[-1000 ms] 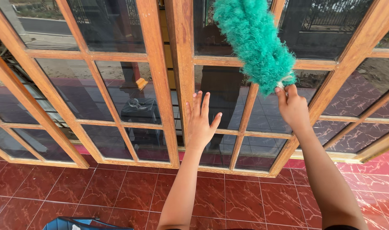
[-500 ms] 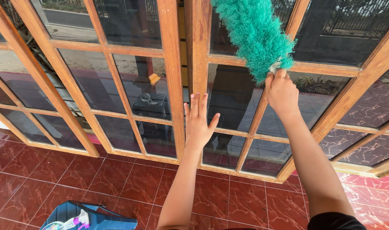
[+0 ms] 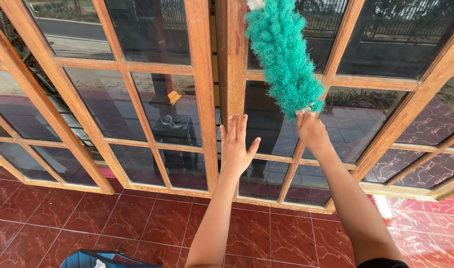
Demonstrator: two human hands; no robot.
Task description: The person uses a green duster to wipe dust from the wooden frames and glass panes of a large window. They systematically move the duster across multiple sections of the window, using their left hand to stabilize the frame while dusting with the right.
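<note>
A fluffy teal duster point(image 3: 283, 55) stands upright against the glass of a wooden-framed window door point(image 3: 233, 59). My right hand point(image 3: 311, 131) grips the duster's handle just under the fluffy head, in front of a lower pane. My left hand point(image 3: 237, 146) is flat with fingers spread, pressed against the door's wooden stile and the glass beside it. The duster's head covers part of the upper panes and a horizontal bar.
A second glazed wooden door point(image 3: 113, 99) stands to the left. Red marbled floor tiles point(image 3: 137, 223) lie below. A dark blue container point(image 3: 103, 259) shows at the bottom edge. Reflections of a small table show in the glass.
The duster and my right hand have moved left and slightly down across the panes. My left hand stays pressed on the door frame.
</note>
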